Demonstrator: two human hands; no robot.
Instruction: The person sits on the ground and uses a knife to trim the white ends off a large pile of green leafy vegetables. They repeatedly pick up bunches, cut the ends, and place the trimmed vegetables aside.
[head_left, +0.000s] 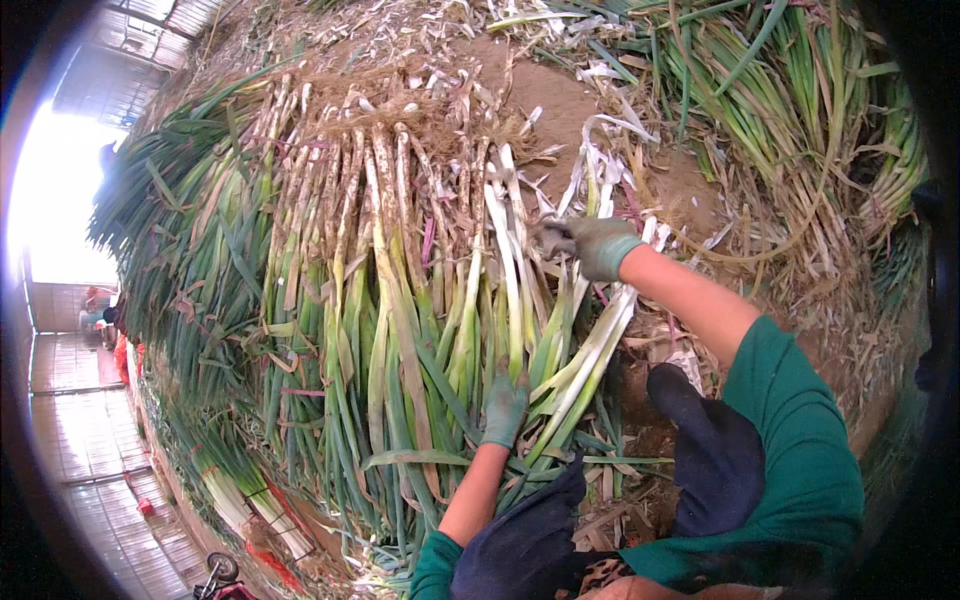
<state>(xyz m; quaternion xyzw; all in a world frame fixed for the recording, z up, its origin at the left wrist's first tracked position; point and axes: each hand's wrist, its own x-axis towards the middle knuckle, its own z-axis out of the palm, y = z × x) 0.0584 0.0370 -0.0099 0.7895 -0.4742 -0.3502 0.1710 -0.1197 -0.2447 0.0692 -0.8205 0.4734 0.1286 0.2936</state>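
Observation:
My left hand (505, 409), in a grey-green glove, is closed around the green part of a Welsh onion stalk (504, 255), whose peeled white shank points away from me. To the right of that shank is my gloved right hand (604, 247), its dirty fingers curled in among the onion bases. Whether something is between those fingers is hard to see. Beneath my right wrist lie several peeled white onions (611, 330), with their leaves towards my lap. Left of my hands spreads a wide row of soil-covered onions (386, 180) with their roots still on.
A large leafy onion heap (187, 202) rises at the left. More onion bundles (787, 112) lie at the upper right. Stripped skins (600, 161) litter the soil. Tied bundles of clean onions (225, 495) and a small wheel (222, 567) are at the lower left.

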